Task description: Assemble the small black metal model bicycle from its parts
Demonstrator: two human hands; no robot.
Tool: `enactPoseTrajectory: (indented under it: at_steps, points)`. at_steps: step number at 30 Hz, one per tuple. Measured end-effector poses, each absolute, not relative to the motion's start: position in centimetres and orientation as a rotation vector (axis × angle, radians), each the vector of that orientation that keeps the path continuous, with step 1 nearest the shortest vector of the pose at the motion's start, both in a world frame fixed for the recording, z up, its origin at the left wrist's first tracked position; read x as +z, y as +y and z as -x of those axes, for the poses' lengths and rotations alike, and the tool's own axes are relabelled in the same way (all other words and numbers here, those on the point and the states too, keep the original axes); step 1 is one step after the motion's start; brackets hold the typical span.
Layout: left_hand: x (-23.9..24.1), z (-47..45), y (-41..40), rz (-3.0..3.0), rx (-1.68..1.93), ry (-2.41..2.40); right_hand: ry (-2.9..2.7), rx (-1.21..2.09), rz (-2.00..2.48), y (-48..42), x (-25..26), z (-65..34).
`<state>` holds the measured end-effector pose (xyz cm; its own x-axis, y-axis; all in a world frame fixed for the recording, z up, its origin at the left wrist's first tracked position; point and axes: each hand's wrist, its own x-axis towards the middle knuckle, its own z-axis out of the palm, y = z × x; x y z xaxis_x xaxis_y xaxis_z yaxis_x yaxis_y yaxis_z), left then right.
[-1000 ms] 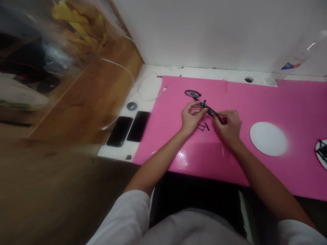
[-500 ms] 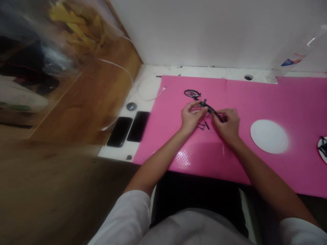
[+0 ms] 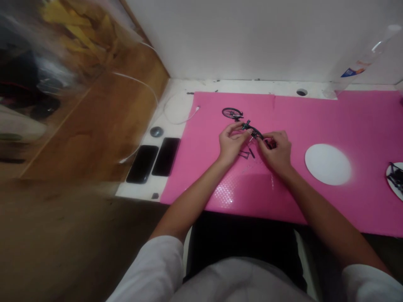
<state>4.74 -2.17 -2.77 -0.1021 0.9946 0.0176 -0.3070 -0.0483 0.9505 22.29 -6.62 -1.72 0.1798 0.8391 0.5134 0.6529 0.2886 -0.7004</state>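
A small black model bicycle frame (image 3: 253, 131) is held over the pink mat (image 3: 315, 121) between both hands. My left hand (image 3: 231, 144) pinches its left end with thumb and fingertips. My right hand (image 3: 275, 152) is closed around its right end, which the fingers hide. A loose black wheel (image 3: 232, 113) lies on the mat just beyond my left hand. A small black bracket-like part (image 3: 244, 154) lies on the mat under the hands.
A white round plate (image 3: 328, 164) rests on the mat to the right, and another plate with black parts (image 3: 396, 178) is at the right edge. Two dark phones (image 3: 154, 158), a round metal piece (image 3: 156, 131) and a white cable (image 3: 176, 113) lie left of the mat. A clear bottle (image 3: 359, 63) leans at the back right.
The view has drifted slightly, so everything sits a little further left and up. Both hands keep their hold on the frame, with the right fingers working closer to the left hand.
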Motion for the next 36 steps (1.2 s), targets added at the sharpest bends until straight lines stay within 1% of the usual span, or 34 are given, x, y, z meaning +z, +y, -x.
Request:
enactPoseTrajectory:
  at_steps: [10, 18, 23, 28, 36]
  points:
    - [-2.49, -4.68, -2.39, -0.959, 1.435, 1.006, -1.579, 0.220, 1.339, -6.61, -1.80, -22.48]
    - [-2.50, -4.82, -2.58, -0.972, 1.451, 1.023, -1.578, 0.351, 1.359, -7.06, -1.76, -22.13]
    - [-2.69, -4.95, -2.63, -0.928, 1.440, 0.984, -1.745, 0.206, 1.349, -7.03, -1.50, -22.32]
    - [-2.90, -5.32, -2.72, -0.876, 1.422, 0.940, -1.723, 0.117, 1.349, -7.04, -1.28, -22.45]
    - [-3.12, -5.52, -2.85, -0.780, 1.361, 0.854, -1.687, 0.085, 1.329, -7.11, -1.44, -22.43]
